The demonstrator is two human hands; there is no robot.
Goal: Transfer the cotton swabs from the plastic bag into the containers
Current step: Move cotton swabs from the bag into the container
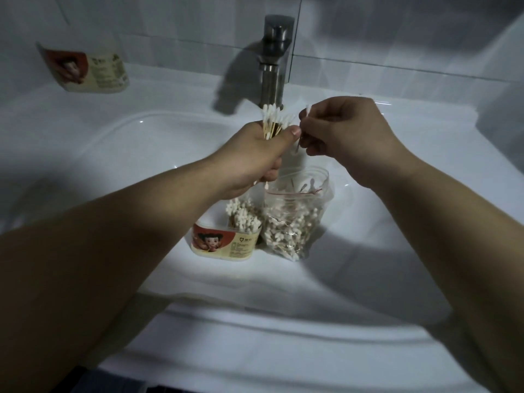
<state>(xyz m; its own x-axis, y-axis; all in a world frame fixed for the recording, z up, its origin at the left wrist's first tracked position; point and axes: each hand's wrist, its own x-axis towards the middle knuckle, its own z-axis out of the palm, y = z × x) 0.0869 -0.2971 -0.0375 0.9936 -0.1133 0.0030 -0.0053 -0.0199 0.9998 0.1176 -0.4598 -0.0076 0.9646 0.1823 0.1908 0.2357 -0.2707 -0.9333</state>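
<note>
Nearest, in the sink (pixel 113 143), a labelled container (pixel 224 245) part-filled w/ upright swabs is seen, touching the open plastic bag (pixel 292 222) to its right. Above, a swab bundle (pixel 273 120) is gripped by L hand (pixel 255 154); a single swab (pixel 304 120) is pinched by R hand (pixel 346 129). Behind: tap (pixel 273 66), 2nd container (pixel 85 69) far left.

In the sink (pixel 354 279), the container (pixel 225 241) stands left of the plastic bag (pixel 292 222), touching it, before the faucet (pixel 273 66)

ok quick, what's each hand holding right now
left hand: grips a bundle of cotton swabs.
right hand: pinches a single cotton swab.
</note>
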